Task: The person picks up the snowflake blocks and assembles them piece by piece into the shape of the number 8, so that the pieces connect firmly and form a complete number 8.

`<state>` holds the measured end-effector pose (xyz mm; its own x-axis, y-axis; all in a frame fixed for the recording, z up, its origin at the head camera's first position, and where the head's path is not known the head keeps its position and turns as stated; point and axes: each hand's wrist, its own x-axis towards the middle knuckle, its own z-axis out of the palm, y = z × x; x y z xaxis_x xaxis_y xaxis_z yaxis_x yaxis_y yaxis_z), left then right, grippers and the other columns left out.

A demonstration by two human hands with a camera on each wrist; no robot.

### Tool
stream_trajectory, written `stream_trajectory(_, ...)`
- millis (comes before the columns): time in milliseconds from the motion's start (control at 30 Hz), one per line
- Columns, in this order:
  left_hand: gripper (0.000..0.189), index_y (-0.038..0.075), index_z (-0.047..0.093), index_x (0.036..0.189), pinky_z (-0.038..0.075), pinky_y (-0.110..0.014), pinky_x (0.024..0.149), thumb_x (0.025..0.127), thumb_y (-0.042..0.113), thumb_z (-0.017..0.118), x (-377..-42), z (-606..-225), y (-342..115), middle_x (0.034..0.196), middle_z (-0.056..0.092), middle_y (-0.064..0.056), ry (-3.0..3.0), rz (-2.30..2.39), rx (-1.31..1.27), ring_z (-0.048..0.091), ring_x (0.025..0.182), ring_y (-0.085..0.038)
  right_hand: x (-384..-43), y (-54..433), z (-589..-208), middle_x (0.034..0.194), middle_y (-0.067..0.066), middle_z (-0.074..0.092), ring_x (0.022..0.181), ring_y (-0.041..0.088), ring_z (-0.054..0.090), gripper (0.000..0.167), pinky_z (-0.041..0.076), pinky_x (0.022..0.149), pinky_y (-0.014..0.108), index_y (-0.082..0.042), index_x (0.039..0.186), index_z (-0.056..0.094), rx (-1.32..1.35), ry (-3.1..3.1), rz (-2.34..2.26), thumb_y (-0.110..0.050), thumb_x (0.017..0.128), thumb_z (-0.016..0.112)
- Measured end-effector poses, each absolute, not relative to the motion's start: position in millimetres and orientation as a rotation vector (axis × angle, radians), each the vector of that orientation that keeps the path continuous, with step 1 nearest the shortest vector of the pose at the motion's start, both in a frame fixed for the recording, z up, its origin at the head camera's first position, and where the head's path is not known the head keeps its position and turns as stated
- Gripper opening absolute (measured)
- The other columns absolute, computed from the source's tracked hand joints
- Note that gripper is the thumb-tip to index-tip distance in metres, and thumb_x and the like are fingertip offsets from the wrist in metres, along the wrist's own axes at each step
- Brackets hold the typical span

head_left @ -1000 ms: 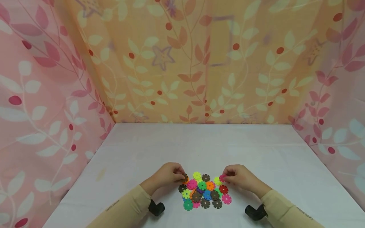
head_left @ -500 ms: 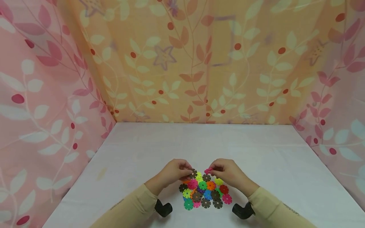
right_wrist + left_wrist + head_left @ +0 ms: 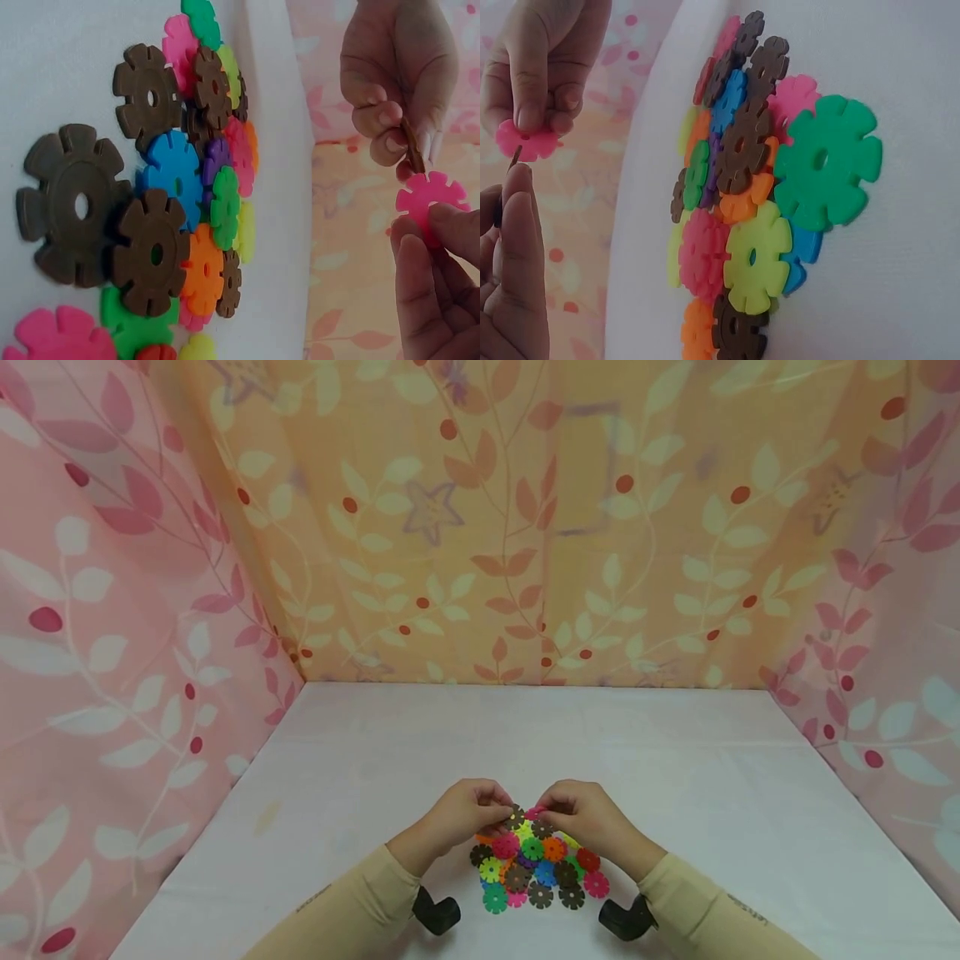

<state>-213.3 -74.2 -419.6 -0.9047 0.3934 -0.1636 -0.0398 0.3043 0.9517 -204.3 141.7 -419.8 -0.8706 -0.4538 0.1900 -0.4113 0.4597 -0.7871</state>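
Observation:
My left hand (image 3: 474,814) pinches a brown notched disc (image 3: 515,817) between thumb and fingers. Opposite it, my right hand (image 3: 581,814) pinches a pink notched disc (image 3: 429,201). The two discs meet edge to edge above the far side of the pile, the brown one turned edge-on to the pink one in the right wrist view. Below the hands lies a loose pile of flat plastic notched discs in several colours, among them a green disc (image 3: 829,161), a blue disc (image 3: 545,872) and a brown disc (image 3: 150,251).
The pile lies on a white-covered table (image 3: 375,735). Patterned cloth walls (image 3: 480,527) stand at the back and both sides. A black curved piece (image 3: 437,912) sits under the left wrist, another black piece (image 3: 626,918) under the right.
Both hands have come together from either side of the pile, carrying the brown and pink discs inward until their edges meet. The pile has stayed in place.

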Motion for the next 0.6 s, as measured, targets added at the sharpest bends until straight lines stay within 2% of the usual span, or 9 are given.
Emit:
stream_trajectory(233, 0.009, 0.005, 0.063, 0.088, 0.055, -0.030, 0.062, 0.085, 0.013, 0.064, -215, -422, -71, 0.077, 0.065, -0.009, 2.167, 1.663, 0.302, 0.064, 0.065, -0.018, -203, 138, -420, 0.077, -0.007, 0.062, 0.066, 0.006, 0.058, 0.006, 0.051, 0.061, 0.020, -0.017, 0.080, 0.069, -0.860, 2.709, -1.361, -0.019, 0.084, 0.066)
stream_trajectory(333, 0.008, 0.004, 0.062, 0.087, 0.054, -0.030, 0.062, 0.085, 0.012, 0.064, -215, -423, -70, 0.077, 0.065, -0.009, 2.156, 1.679, 0.283, 0.064, 0.065, -0.018, -203, 137, -420, 0.076, -0.005, 0.062, 0.063, 0.005, 0.055, 0.007, 0.051, 0.059, 0.021, -0.015, 0.079, 0.070, -0.890, 2.721, -1.369, -0.018, 0.084, 0.067)
stream_trajectory(467, 0.009, 0.002, 0.060, 0.088, 0.054, -0.030, 0.062, 0.086, 0.010, 0.063, -214, -424, -68, 0.078, 0.064, -0.009, 2.132, 1.722, 0.263, 0.063, 0.064, -0.016, -202, 136, -420, 0.073, -0.007, 0.062, 0.060, 0.004, 0.052, 0.006, 0.050, 0.056, 0.021, -0.018, 0.077, 0.070, -0.961, 2.768, -1.388, -0.016, 0.082, 0.068)
stream_trajectory(600, 0.007, 0.000, 0.060, 0.086, 0.053, -0.026, 0.058, 0.087, 0.008, 0.061, -213, -424, -64, 0.072, 0.062, -0.006, 2.106, 1.746, 0.278, 0.059, 0.059, -0.013, -198, 129, -424, 0.071, -0.009, 0.062, 0.061, -0.001, 0.051, 0.010, 0.048, 0.054, 0.018, -0.017, 0.074, 0.070, -1.214, 2.798, -1.408, -0.009, 0.078, 0.071)
